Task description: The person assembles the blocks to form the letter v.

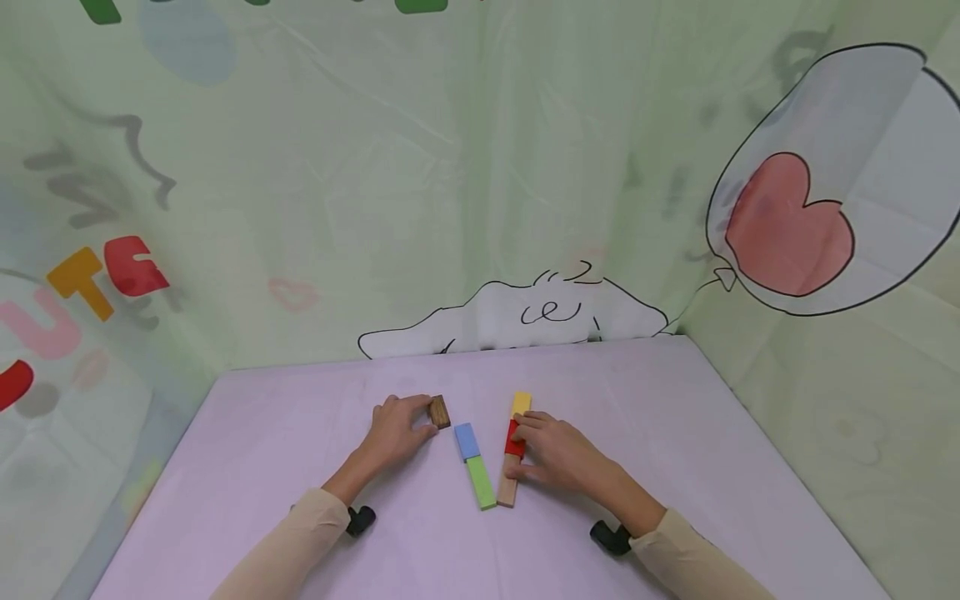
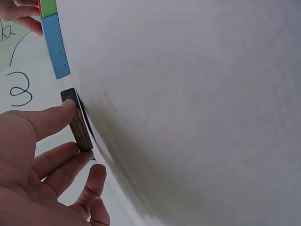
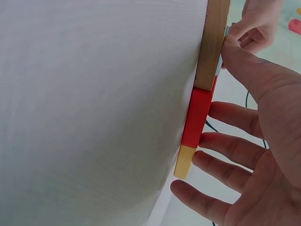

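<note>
My left hand pinches a dark brown wooden block between thumb and fingers; in the left wrist view the block is close over the tabletop. Just beyond its near end lies a blue block, end to end with a green block. To the right, a yellow block, a red block and a light wooden block form a second row. My right hand rests along this row, thumb at the light wooden block, fairly straight fingers beside the red block.
The two rows slant together toward their near ends, making a V on the pale lilac tabletop. Behind the table hangs a printed pale green cloth. A black wrist device is strapped below each hand.
</note>
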The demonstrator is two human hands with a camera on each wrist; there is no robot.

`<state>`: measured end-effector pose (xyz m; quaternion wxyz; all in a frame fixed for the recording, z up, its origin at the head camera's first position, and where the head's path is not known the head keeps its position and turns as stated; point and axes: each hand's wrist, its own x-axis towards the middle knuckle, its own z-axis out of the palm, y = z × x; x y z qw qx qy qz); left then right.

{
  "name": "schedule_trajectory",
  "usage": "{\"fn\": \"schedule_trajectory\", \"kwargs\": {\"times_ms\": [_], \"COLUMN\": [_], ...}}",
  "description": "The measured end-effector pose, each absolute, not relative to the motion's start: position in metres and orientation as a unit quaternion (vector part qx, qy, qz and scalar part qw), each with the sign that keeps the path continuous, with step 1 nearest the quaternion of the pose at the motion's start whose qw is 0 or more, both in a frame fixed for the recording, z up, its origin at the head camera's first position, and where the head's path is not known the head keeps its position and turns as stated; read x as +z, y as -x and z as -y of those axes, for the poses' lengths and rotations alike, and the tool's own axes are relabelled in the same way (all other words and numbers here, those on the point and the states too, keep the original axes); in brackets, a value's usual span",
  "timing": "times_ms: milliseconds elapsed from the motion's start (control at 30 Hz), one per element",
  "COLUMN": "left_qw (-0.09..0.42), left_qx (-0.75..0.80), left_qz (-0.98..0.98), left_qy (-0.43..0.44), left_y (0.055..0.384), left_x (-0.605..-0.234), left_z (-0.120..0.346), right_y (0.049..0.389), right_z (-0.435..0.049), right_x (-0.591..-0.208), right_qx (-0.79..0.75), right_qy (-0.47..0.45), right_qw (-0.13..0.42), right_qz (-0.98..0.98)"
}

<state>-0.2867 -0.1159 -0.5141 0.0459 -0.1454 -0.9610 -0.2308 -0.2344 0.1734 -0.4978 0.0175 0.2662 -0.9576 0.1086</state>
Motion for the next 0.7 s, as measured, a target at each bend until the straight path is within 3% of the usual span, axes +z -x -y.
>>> {"fn": "schedule_trajectory", "kwargs": {"times_ms": [700], "left_qw": [0.054], "left_qx": [-0.232], "left_qz": [0.959], "left_qy": [0.153], "left_y": [0.2871], "left_x": [-0.5105], "left_z": [0.1129], "right_y": [0.2342], "right_z": [-0.1734], "right_x": [-0.4973], "right_qx": [0.11], "right_qy": [-0.27], "right_qw": [0.023], "right_qz": [0.956]}}
